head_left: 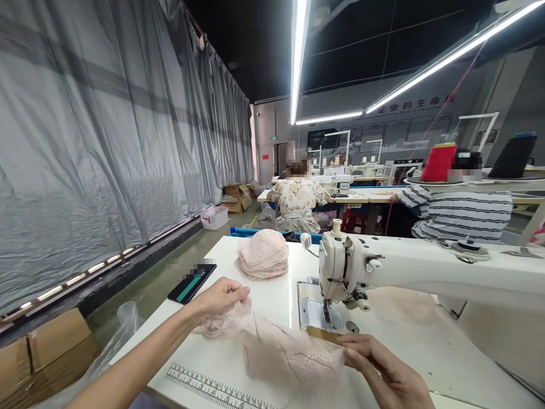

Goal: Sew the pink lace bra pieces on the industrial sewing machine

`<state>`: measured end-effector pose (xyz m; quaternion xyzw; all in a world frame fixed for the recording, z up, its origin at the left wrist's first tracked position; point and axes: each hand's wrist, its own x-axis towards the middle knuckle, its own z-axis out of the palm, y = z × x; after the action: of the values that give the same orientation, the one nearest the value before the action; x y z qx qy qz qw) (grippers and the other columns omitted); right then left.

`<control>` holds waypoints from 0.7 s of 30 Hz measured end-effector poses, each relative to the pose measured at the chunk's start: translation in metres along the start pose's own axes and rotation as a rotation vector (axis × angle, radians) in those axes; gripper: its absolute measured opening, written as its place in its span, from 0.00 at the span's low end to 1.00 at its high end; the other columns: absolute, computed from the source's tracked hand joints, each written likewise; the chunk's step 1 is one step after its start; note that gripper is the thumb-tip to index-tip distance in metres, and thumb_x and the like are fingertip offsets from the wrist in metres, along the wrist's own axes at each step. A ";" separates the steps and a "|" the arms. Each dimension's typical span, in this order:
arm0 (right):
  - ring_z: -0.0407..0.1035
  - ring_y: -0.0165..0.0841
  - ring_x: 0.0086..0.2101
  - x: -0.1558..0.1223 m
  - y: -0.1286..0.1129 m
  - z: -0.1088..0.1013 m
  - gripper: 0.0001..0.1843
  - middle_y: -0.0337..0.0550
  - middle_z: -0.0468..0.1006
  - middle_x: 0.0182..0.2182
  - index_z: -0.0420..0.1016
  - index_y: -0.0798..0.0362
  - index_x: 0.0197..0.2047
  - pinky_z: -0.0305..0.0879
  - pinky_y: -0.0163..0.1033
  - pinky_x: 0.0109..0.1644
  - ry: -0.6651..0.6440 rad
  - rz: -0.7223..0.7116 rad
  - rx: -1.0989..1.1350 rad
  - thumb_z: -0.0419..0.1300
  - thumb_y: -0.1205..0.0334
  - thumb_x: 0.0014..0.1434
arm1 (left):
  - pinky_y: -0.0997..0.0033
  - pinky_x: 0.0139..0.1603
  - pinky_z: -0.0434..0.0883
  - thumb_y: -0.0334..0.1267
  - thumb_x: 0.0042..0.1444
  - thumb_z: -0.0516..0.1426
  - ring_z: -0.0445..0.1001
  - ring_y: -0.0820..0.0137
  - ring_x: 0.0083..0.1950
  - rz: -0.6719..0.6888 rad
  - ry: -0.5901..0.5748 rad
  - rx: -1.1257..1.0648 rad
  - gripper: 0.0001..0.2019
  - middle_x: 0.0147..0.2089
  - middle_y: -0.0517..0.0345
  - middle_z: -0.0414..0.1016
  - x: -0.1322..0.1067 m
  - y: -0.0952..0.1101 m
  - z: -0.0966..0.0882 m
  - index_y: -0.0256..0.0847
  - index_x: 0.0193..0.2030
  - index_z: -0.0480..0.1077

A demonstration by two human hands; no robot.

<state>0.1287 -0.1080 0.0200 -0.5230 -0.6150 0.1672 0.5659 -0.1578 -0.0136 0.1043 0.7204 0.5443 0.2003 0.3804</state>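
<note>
A pale pink piece of eyelet fabric (289, 349) stretches between my two hands, just in front of the sewing machine (340, 267). My left hand (225, 296) is closed, pinching the fabric's left end above the white table. At the other end, my right hand (378, 363) grips the right edge between thumb and fingers, close to the machine's needle plate (317, 307). The fabric hangs loose and wrinkled, slightly blurred, and is not under the presser foot (327, 312). Behind my left hand lies a stack of pink fabric pieces (263, 255).
A dark phone (192, 282) lies at the table's left edge. Ruler markings (213, 389) run along the front. Cardboard boxes (51, 358) stand on the floor at left, beneath a grey curtain (106, 142). Two people (299, 199) sit at machines ahead, near a red thread cone (438, 163).
</note>
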 end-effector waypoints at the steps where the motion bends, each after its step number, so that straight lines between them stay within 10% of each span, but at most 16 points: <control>1: 0.72 0.33 0.36 0.002 0.000 -0.001 0.18 0.39 0.78 0.34 0.74 0.47 0.26 0.64 0.29 0.39 -0.008 0.005 -0.005 0.56 0.44 0.58 | 0.75 0.20 0.42 0.70 0.46 0.48 0.42 0.77 0.19 -0.006 0.042 0.041 0.33 0.16 0.70 0.42 0.003 -0.003 -0.003 0.37 0.26 0.68; 8: 0.65 0.29 0.26 0.007 -0.018 -0.016 0.18 0.33 0.67 0.23 0.67 0.47 0.27 0.61 0.28 0.30 -0.036 0.111 0.043 0.52 0.43 0.60 | 0.73 0.29 0.54 0.48 0.58 0.48 0.61 0.69 0.26 -0.030 0.437 0.399 0.19 0.18 0.62 0.55 0.027 -0.013 -0.030 0.39 0.22 0.65; 12: 0.53 0.28 0.19 0.008 -0.029 -0.028 0.17 0.30 0.60 0.18 0.68 0.46 0.29 0.53 0.30 0.21 -0.074 0.123 0.030 0.50 0.45 0.62 | 0.61 0.44 0.61 0.37 0.58 0.49 0.68 0.58 0.42 0.082 0.467 0.535 0.12 0.32 0.50 0.70 0.028 -0.006 -0.012 0.38 0.28 0.69; 17: 0.64 0.30 0.24 0.014 -0.040 -0.054 0.17 0.35 0.70 0.24 0.74 0.46 0.34 0.61 0.31 0.27 -0.424 0.041 0.018 0.50 0.46 0.62 | 0.58 0.56 0.60 0.37 0.56 0.54 0.65 0.60 0.56 0.345 0.200 0.499 0.15 0.54 0.50 0.69 0.004 0.030 0.051 0.42 0.52 0.69; 21: 0.69 0.31 0.29 0.017 -0.058 -0.069 0.14 0.36 0.75 0.27 0.76 0.45 0.35 0.65 0.31 0.34 -0.697 0.040 0.088 0.53 0.49 0.63 | 0.63 0.57 0.60 0.48 0.50 0.61 0.65 0.61 0.57 0.502 -0.484 -0.135 0.28 0.56 0.51 0.68 -0.014 0.069 0.105 0.43 0.57 0.65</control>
<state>0.1660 -0.1431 0.0962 -0.4215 -0.7533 0.3728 0.3405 -0.0454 -0.0691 0.0928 0.8316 0.2298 0.1463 0.4839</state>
